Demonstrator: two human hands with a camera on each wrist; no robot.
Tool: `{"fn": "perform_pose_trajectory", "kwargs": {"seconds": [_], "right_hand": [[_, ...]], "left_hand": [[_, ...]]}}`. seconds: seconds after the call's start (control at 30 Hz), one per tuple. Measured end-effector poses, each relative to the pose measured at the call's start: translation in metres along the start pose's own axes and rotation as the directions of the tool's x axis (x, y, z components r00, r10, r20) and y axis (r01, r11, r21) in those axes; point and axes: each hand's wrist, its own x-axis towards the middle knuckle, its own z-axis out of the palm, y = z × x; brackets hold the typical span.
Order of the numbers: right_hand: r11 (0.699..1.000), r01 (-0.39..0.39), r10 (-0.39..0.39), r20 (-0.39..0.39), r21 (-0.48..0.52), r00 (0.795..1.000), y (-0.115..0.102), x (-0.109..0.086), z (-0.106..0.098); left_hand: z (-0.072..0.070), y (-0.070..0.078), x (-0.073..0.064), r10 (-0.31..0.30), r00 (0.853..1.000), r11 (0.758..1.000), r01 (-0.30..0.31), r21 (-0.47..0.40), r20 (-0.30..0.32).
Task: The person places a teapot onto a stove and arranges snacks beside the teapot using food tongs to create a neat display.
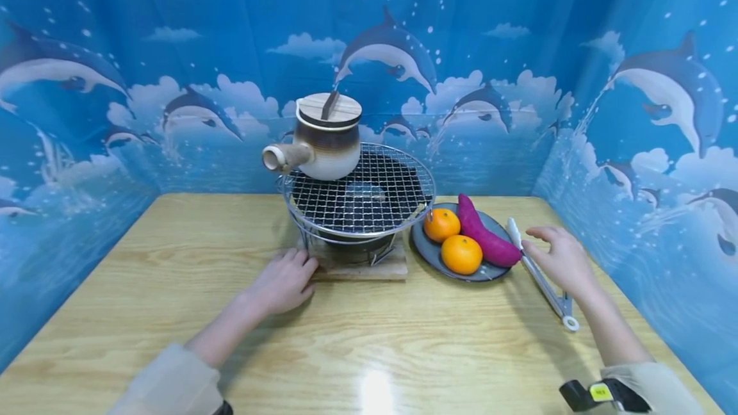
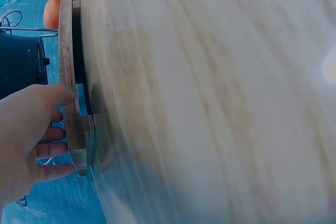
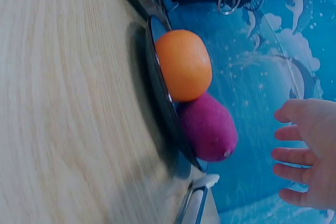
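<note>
My left hand holds the front left corner of a wooden board. In the left wrist view, the thumb lies against the edge of the board and the fingers bend at its end. On this board stands a round dark stove with a wire grill over it. My right hand hovers, holding nothing, above metal tongs with white tips. Beside the tongs, a dark plate carries two oranges and a purple sweet potato. In the right wrist view, the fingers are spread apart.
A brown and white pot with a wooden lid and side handle sits on the grill's left back part. The wooden table ends at a blue dolphin-print curtain at the back and sides.
</note>
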Motion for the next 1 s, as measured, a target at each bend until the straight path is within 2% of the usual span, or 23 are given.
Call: {"fn": "perform_pose_trajectory", "kwargs": {"seconds": [0.37, 0.5, 0.67, 0.8, 1.0], "right_hand": [[0.990, -0.112, 0.118, 0.057, -0.086, 0.991, 0.034, -0.005, 0.000], [0.985, -0.130, 0.142, 0.102, -0.114, 0.985, 0.044, -0.005, 0.000], [0.981, -0.147, 0.163, 0.135, -0.125, 0.977, 0.050, -0.003, 0.001], [0.973, -0.181, 0.205, 0.173, -0.145, 0.963, 0.052, 0.000, 0.003], [0.951, -0.228, 0.273, 0.220, -0.210, 0.936, 0.055, 0.005, 0.010]], "left_hand": [[0.002, 0.001, 0.001, 0.021, 0.999, 1.000, -0.021, -0.003, -0.026], [0.003, 0.001, 0.002, 0.017, 1.000, 1.000, -0.017, -0.011, -0.025], [0.005, 0.001, 0.002, 0.022, 0.998, 1.000, -0.022, -0.002, -0.057], [0.006, 0.001, 0.000, 0.022, 0.998, 1.000, -0.022, 0.001, -0.067], [0.005, 0.002, -0.004, 0.000, 0.999, 1.000, 0.000, -0.006, -0.037]]}}
